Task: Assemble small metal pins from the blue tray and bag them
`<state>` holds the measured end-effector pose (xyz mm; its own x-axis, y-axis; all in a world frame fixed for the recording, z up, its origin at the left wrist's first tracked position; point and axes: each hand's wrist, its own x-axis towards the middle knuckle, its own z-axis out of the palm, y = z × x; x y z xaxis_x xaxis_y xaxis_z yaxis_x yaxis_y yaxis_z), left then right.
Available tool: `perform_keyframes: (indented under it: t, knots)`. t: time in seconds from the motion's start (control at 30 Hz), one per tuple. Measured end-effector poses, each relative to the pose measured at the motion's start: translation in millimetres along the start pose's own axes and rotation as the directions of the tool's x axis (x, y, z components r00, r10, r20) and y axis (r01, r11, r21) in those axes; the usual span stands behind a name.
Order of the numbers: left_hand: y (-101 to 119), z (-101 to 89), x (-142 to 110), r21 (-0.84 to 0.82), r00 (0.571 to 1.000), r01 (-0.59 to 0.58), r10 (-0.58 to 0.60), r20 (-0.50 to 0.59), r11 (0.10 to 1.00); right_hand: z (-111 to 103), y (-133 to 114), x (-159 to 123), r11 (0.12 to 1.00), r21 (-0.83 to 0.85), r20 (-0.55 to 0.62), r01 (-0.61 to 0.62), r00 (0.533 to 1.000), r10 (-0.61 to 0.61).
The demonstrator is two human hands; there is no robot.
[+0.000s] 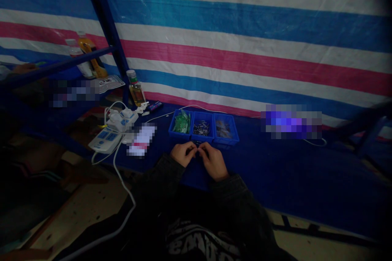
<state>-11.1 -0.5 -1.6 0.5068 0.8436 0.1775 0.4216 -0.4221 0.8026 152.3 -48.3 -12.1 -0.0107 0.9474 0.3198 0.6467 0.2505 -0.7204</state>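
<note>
My left hand [184,153] and my right hand [214,160] meet just in front of a row of three blue bins. Thumb and fingers of each are pinched together, and whatever they hold is too small to make out. Green plastic pieces [182,122] fill the left bin [173,133]. Small dark metal pins or screws [201,128] lie in the middle bin [202,138]. The right bin [234,135] has small brownish pieces [223,129] in it, hard to tell apart.
Left of the bins are a blurred phone-like screen [141,140], power strips [105,140] with white cables, and a bottle [136,89]. Another blurred bright thing [288,122] lies at the right. A striped sheet [245,40] hangs behind the blue table [275,171]. Another person's hand [25,68] shows far left.
</note>
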Motion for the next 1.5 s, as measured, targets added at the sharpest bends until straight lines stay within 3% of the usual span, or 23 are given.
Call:
perform_keyframes:
  t: [1.5]
  knots:
    - [-4.0, 1.6, 0.3, 0.056, 1.000, 0.002, -0.002, 0.011, 0.998, 1.6, 3.8, 0.3, 0.999, -0.050, 0.024, -0.002, 1.000, 0.003]
